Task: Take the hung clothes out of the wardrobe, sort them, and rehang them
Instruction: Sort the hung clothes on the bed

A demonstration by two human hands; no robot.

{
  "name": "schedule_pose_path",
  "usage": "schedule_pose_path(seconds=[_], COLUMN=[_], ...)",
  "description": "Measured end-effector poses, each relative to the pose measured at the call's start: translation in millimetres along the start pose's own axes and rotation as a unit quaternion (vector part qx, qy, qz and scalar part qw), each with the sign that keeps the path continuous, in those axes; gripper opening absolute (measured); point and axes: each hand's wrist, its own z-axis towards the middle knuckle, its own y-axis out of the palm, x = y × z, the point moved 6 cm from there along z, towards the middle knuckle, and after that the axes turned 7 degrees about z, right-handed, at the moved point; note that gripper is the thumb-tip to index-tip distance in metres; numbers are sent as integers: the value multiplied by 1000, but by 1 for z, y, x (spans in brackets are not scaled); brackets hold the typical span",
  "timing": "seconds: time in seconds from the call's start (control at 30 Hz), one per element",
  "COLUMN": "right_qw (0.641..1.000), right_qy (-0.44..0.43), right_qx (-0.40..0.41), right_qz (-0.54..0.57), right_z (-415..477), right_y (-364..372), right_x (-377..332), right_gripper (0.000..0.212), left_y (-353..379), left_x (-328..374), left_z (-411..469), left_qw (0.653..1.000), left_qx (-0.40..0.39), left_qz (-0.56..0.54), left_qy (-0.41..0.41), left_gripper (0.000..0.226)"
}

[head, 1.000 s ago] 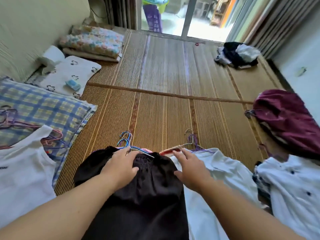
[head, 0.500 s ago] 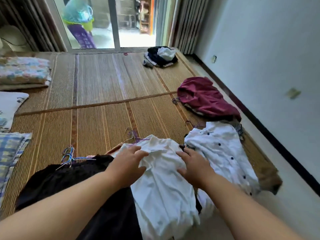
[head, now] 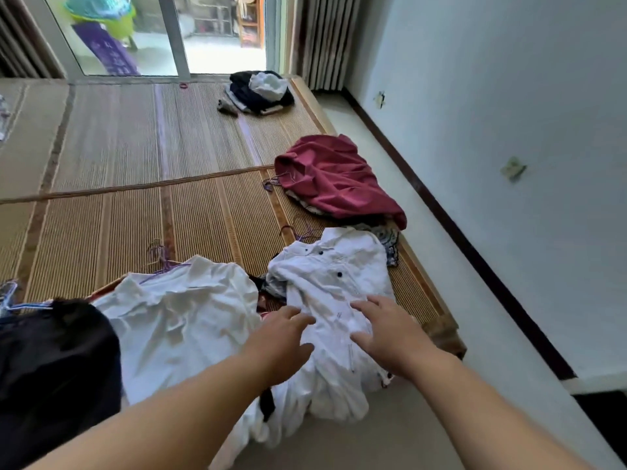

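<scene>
Woven mat (head: 135,215) under everything. Far left lies a black garment (head: 57,361), then a white shirt (head: 176,320) on a purple hanger (head: 163,262). My left grip (head: 281,340) and right grip (head: 390,330) sit over the buttoned shirt (head: 336,276), fingers loosely spread, holding nothing; I can't tell if they touch it. A maroon garment (head: 332,184) lies beyond.

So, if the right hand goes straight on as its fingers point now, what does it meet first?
Most likely the white shirt with dark buttons: the right hand is open, its fingers pointing over that cloth. Whether it already touches is unclear.
</scene>
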Motion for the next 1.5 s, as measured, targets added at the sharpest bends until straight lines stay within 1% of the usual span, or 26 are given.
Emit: schedule_pose_path(seconds=[0.13, 0.3, 0.47, 0.53, 0.63, 0.7, 0.8, 0.87, 0.97, 1.03, 1.1, 1.23, 1.3, 1.33, 1.37, 1.4, 1.43, 1.47, 1.5], right_qw=[999, 997, 992, 989, 988, 989, 992, 993, 997, 996, 997, 989, 988, 986, 983, 981, 982, 985, 988], right_qy=[35, 55, 75, 78, 74, 55, 23, 7, -38, -54, -25, 37, 37, 26, 7, -17, -38, -54, -68], right_qx=[-24, -41, -79, -88, -87, -91, -102, -101, -71, -59, -64, -123, -107, -95, -87, -81, -73, -60, -43], right_qz=[18, 35, 71, 86, 102, 107, 77, 56, -1, -36, -40, -69, -109, -136, -161, -172, -169, -154, -134], right_z=[33, 100, 184, 221, 272, 309, 364, 407, 472, 507, 536, 563, 567, 568, 568, 566, 564, 560, 554], right_y=[-7, 1, 10, 11, 8, 9, 12, 17, 22, 27, 34, 51, 53, 51, 51, 51, 49, 45, 39], right_x=[50, 102, 148, 164, 179, 184, 189, 193, 194, 198, 207, 227, 231, 230, 228, 224, 222, 219, 217], right_gripper=[57, 57, 59, 59, 59, 60, 62, 62, 61, 65, 74, 90, 94, 92, 84, 70, 51, 33, 22], left_y=[15, 26, 51, 58, 65, 72, 86, 96, 105, 113, 119, 135, 138, 137, 137, 135, 131, 127, 121], left_x=[17, 17, -17, -37, -64, -83, -107, -123, -144, -155, -164, -173, -175, -176, -176, -177, -177, -177, -176], left_z=[44, 129, 207, 236, 271, 289, 315, 332, 356, 371, 381, 392, 395, 396, 396, 396, 395, 394, 394], left_qw=[1000, 1000, 996, 994, 988, 982, 975, 969, 959, 949, 938, 920, 918, 916, 914, 911, 909, 909, 910], left_qx=[-12, -7, -48, -52, -63, -69, -77, -68, -35, -18, -11, -36, -35, -31, -31, -34, -36, -31, -18], left_qz=[13, 5, -10, -10, -13, -16, -9, -12, -20, -27, -34, -14, 4, 7, 8, 11, 16, 20, 18], left_qy=[5, -10, -76, -99, -140, -173, -208, -237, -281, -313, -346, -390, -395, -399, -405, -411, -414, -416, -414], left_gripper=[53, 52, 52, 52, 54, 54, 53, 56, 63, 68, 70, 74, 75, 75, 76, 75, 71, 61, 44])
